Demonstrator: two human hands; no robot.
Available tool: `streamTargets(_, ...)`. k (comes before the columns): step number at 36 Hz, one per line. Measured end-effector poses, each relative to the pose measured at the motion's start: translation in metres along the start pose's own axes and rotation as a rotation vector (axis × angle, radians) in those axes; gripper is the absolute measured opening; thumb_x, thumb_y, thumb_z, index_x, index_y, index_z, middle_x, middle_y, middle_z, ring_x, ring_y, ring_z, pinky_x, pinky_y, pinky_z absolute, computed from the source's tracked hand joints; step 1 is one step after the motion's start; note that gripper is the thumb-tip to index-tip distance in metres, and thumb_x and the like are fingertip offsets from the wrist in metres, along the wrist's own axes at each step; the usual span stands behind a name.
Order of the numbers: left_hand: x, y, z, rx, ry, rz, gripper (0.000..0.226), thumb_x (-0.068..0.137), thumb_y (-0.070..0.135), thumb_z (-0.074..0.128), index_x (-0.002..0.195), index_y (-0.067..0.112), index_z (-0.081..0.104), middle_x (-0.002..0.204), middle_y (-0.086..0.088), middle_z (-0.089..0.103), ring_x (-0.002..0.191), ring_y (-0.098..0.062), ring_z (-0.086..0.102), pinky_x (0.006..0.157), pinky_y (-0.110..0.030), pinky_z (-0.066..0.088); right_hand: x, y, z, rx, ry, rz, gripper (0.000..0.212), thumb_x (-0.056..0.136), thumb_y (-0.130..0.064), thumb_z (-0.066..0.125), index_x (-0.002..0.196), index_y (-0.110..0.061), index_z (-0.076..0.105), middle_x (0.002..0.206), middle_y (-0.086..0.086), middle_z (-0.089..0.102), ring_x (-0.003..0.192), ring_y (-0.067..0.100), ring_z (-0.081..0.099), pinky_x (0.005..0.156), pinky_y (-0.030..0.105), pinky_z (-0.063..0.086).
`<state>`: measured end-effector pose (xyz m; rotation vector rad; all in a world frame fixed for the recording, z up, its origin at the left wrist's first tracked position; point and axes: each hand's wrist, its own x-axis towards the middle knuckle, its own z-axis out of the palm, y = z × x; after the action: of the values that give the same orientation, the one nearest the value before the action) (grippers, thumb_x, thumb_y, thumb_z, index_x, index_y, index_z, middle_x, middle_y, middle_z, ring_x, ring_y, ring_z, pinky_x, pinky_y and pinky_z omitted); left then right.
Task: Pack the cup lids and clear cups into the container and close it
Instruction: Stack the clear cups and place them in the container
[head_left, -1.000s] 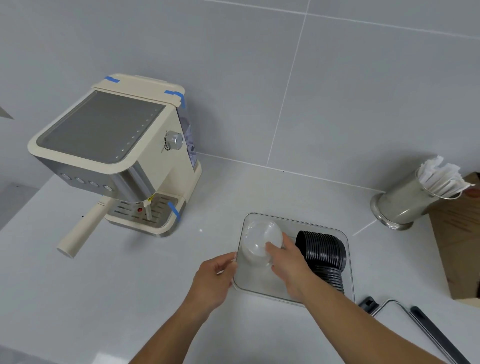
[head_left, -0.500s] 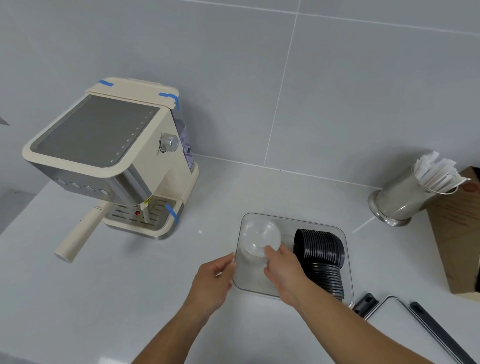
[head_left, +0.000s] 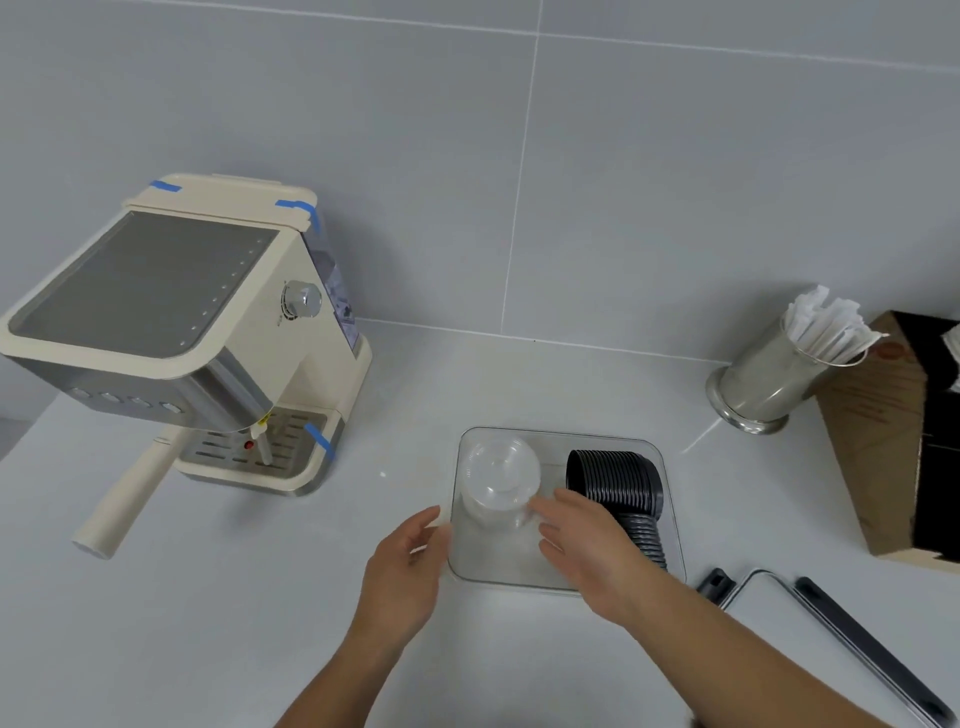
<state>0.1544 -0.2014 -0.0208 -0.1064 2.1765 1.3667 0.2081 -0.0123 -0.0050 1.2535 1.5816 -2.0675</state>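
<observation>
Clear container (head_left: 671, 525) on white counter (head_left: 208, 597), lid off | stack of clear cups (head_left: 500, 480) lies in its left half, stack of black cup lids (head_left: 618, 480) in right half | right hand (head_left: 587, 545) fingers loose, touching cups, not clenched | left hand (head_left: 410, 566) open against container's left wall | container lid (head_left: 831, 639) lies right | espresso machine (head_left: 182, 332) far left

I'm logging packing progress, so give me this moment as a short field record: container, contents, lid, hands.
container: clear container, open, on the white counter
clear cups: stack of clear cups lying in its left half
cup lids: row of black cup lids in its right half
container lid: black-edged lid on the counter to the right, not yet fitted
left hand: left hand against the container's left wall
right hand: right hand over the container, fingertips at the cups
</observation>
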Motion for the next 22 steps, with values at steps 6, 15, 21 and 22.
streamTargets(6, -0.013, 0.026, 0.011, 0.096, 0.041, 0.23, 0.036, 0.093, 0.032, 0.061, 0.129, 0.028, 0.059, 0.12, 0.016, 0.058, 0.105, -0.007, 0.06, 0.081, -0.005, 0.041, -0.047, -0.002, -0.05, -0.352, 0.143, -0.242, 0.024, 0.089, -0.015, 0.065, 0.109, -0.002, 0.065, 0.119, 0.024, 0.06, 0.117, 0.042, 0.051, 0.106, 0.057, 0.038)
streamTargets(15, -0.006, 0.069, 0.077, 0.219, -0.184, 0.348, 0.024, 0.095, 0.021, 0.059, 0.117, 0.022, 0.067, 0.109, 0.01, 0.066, 0.088, 0.004, 0.061, 0.076, 0.003, 0.04, -0.043, -0.002, -0.086, -1.049, 0.17, -0.475, 0.06, 0.087, -0.031, 0.07, 0.143, -0.029, 0.048, 0.152, -0.014, 0.039, 0.138, -0.001, 0.035, 0.104, 0.001, 0.015)
streamTargets(21, 0.011, 0.086, 0.108, 0.373, -0.197, 0.348, 0.025, 0.092, 0.026, 0.058, 0.113, 0.017, 0.068, 0.107, -0.003, 0.071, 0.099, -0.021, 0.068, 0.093, -0.038, 0.052, -0.035, 0.011, -0.093, -1.194, 0.147, -0.449, 0.069, 0.086, -0.041, 0.065, 0.149, -0.032, 0.037, 0.159, -0.015, 0.027, 0.144, 0.004, 0.029, 0.116, 0.019, 0.022)
streamTargets(22, 0.012, 0.089, 0.112, 0.377, -0.192, 0.355, 0.018, 0.091, 0.024, 0.059, 0.105, 0.02, 0.068, 0.1, -0.003, 0.07, 0.097, -0.023, 0.068, 0.091, -0.039, 0.053, -0.035, 0.012, -0.093, -1.217, 0.154, -0.455, 0.068, 0.088, -0.04, 0.063, 0.15, -0.032, 0.036, 0.159, -0.015, 0.027, 0.144, 0.005, 0.028, 0.115, 0.02, 0.022)
